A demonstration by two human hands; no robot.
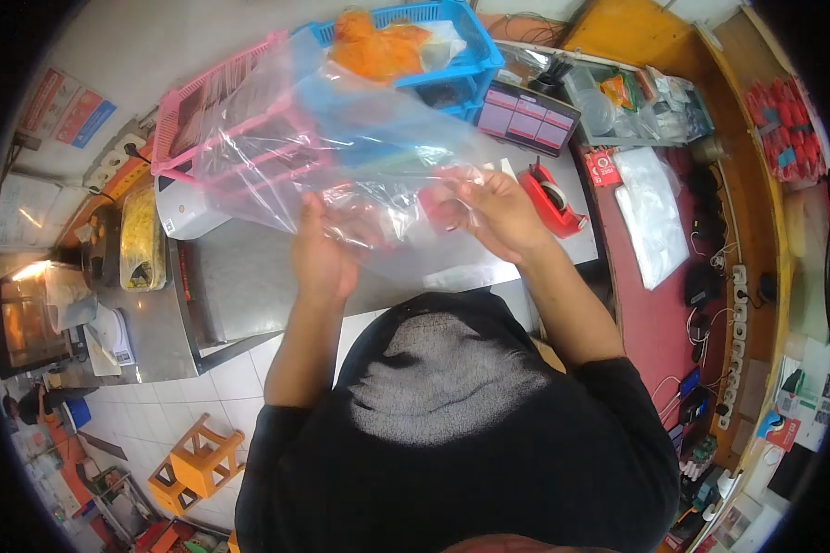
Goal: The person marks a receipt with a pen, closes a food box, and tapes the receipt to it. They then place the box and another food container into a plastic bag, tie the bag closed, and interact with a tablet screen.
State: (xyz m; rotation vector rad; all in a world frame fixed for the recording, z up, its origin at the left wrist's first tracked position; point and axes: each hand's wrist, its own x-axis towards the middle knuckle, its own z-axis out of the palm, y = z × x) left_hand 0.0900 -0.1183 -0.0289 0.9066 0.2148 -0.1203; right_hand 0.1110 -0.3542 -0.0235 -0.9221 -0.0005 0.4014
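Observation:
A large clear plastic bag [341,138] is spread out in front of me, above the steel counter [249,276]. My left hand [326,251] is closed on its near left edge, thumb up. My right hand [500,210] pinches the edge on the other side, with its fingers partly seen through the film. Through the bag, the pink basket [168,138] and the blue basket [484,51] show behind it. A red tape dispenser [567,219] stands just right of my right hand.
A screen [528,118] stands behind the dispenser. White plastic bags [653,217] lie on the red surface at right, near cables and power strips [736,323]. A yellow-filled container [141,241] sits at left. Orange stools [203,456] stand on the tiled floor.

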